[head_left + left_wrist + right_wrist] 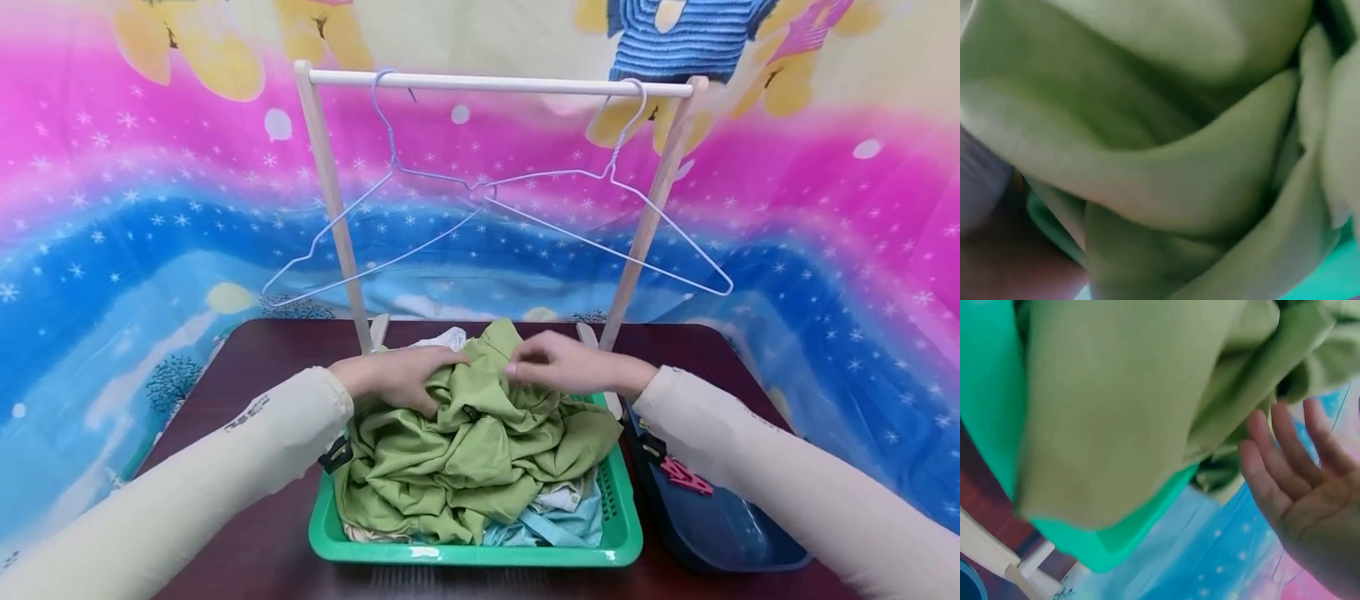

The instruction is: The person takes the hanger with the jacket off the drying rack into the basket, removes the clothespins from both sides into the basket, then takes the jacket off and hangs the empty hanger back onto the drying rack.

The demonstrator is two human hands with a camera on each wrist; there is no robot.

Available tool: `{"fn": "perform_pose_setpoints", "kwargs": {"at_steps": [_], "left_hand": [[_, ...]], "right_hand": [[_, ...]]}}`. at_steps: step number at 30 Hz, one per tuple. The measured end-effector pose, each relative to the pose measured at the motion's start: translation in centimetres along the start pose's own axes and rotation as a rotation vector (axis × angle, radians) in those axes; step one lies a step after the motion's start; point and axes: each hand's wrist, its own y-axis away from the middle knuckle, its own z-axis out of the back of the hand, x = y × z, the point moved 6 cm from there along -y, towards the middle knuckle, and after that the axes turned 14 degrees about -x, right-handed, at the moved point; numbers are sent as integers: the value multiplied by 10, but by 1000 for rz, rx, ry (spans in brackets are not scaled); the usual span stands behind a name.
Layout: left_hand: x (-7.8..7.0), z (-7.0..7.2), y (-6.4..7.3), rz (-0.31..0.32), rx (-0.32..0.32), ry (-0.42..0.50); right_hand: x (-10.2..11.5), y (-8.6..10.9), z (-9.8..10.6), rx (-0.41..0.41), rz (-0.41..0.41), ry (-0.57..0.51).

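Observation:
A crumpled green garment is heaped over the top of a green plastic basket; its exact kind is hidden by the folds. My left hand grips it at the upper left, the thumb toward me and the fingertips sunk in the folds. Close-up folds of the green garment fill most of the left wrist view. Above its right side hovers my right hand. The right wrist view shows that hand with loosely spread fingers, beside the cloth and holding nothing.
Light-blue cloth and white cloth show beneath the garment. Behind stands a wooden rack with two wire hangers. A dark tray with pink clothespins sits right on the dark table.

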Motion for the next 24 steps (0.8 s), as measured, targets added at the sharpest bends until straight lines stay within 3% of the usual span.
{"fn": "perform_pose_setpoints", "kwargs": {"at_steps": [2,5,10,16,24], "left_hand": [[-1,2,0,-3,-50,-44],[-3,3,1,14,-103,-97],[-5,-3,2,19,-115,-99],[-2,-19,4,69,36,-21],[5,-42,-3,159,272,-31]], "right_hand": [[-10,-7,8,-55,-86,34],[-21,-16,11,-63,-173,85],[-25,-23,0,31,-188,132],[-16,-12,-24,236,-135,221],[-21,-6,-54,398,-222,310]]}}
